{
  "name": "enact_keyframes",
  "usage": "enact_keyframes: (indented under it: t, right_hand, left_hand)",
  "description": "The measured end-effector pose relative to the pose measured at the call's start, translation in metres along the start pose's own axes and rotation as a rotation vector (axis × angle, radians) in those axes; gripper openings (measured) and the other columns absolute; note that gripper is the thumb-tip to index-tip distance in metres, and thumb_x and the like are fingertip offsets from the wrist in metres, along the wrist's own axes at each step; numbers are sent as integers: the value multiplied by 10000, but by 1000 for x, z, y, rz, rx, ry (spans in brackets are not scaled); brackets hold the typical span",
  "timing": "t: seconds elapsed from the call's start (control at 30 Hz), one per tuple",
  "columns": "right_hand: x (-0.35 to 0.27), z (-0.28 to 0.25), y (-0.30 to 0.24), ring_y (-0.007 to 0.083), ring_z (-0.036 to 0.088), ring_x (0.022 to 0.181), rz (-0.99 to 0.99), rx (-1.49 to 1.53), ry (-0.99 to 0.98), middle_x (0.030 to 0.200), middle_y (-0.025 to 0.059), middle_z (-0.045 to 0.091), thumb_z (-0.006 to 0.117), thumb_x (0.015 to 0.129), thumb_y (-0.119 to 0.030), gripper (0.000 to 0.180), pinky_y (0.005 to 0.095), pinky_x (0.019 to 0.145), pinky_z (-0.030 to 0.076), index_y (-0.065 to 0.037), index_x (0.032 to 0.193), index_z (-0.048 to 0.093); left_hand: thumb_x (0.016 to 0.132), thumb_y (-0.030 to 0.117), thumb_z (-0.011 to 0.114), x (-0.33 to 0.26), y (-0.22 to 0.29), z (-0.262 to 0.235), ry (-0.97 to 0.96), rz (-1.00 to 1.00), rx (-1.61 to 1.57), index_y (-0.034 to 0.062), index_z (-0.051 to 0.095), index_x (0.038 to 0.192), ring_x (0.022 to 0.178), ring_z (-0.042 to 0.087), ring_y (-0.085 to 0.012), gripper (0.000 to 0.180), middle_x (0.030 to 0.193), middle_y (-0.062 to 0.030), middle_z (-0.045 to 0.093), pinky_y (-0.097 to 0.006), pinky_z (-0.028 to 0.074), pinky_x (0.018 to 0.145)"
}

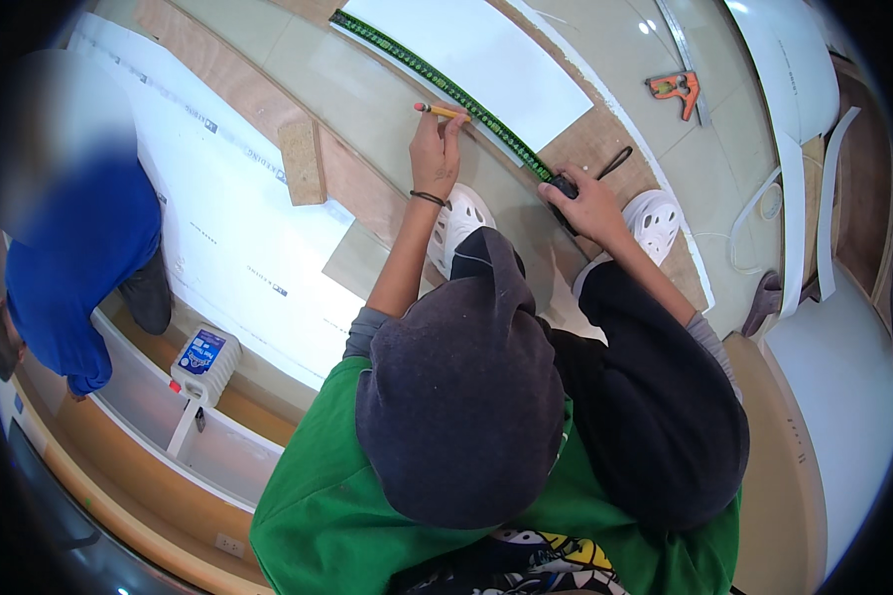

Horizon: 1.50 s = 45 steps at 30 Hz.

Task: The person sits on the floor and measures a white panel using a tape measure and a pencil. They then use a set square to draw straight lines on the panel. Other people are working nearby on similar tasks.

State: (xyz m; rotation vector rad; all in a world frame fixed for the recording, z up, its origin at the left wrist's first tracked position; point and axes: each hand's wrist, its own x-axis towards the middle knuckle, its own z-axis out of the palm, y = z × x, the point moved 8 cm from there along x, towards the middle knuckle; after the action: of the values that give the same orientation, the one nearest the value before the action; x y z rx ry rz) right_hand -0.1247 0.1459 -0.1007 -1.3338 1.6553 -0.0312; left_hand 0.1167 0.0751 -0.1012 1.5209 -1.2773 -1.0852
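Note:
My left hand [437, 149] grips a yellow pencil [439, 110], its tip touching the edge of a green measuring tape [417, 64]. The tape runs diagonally from upper left to lower right along the near edge of a white board [496, 55] lying on the floor. My right hand [593, 206] holds down the tape's black case [564, 185] at the lower right end. A black band circles my left wrist. I crouch over the board, with white perforated shoes [657, 220] under me.
A person in a blue top [64, 268] stands at the left. An orange-handled square [677, 89] lies at the upper right by a metal rule. A wooden block [303, 159] rests on a large white sheet [218, 218]. A blue and white container [203, 362] sits on a white shelf unit.

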Motion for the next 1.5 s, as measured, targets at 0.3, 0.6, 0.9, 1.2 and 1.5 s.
enact_keyframes:
  t: [0.3, 0.6, 0.9, 1.2, 1.5]
  right_hand:
    - [0, -1, -2, 353, 672, 806, 1, 3, -4, 875, 184, 681, 651, 852, -509, 501, 410, 756, 510, -122, 1168, 619]
    - [-1, -1, -2, 347, 672, 828, -9, 10, 9, 893, 175, 688, 650, 853, -503, 495, 406, 772, 508, -122, 1168, 623]
    - [-2, -3, -6, 383, 674, 958, 48, 6, -40, 1016, 209, 699, 639, 843, -511, 551, 432, 860, 517, -82, 1189, 641]
    - [-2, -4, -8, 382, 674, 953, 50, -14, -49, 1008, 207, 697, 635, 844, -515, 542, 433, 850, 519, -90, 1180, 644]
    - [-2, -4, -8, 385, 671, 953, 31, 3, -30, 1006, 215, 692, 639, 844, -513, 537, 433, 853, 517, -86, 1170, 642]
  left_hand:
    - [1000, 124, 545, 2, 2, -1, -5, 36, 48, 19, 576, 1041, 824, 702, -217, 117, 918, -119, 689, -316, 539, 723]
    - [987, 162, 574, 2, -8, 1, -25, 62, 99, 30, 592, 1032, 774, 695, -233, 140, 896, -111, 700, -312, 520, 664]
    - [981, 152, 582, 4, -5, 3, -28, 100, 126, 30, 607, 1039, 780, 689, -238, 138, 929, -122, 687, -324, 522, 658]
    - [985, 153, 575, 4, -6, 0, -38, 110, 147, 28, 597, 1046, 804, 702, -246, 141, 941, -117, 689, -329, 536, 682]
    - [989, 160, 569, 4, -2, 1, -42, 112, 147, 21, 593, 1046, 811, 709, -245, 152, 942, -123, 692, -334, 542, 691]
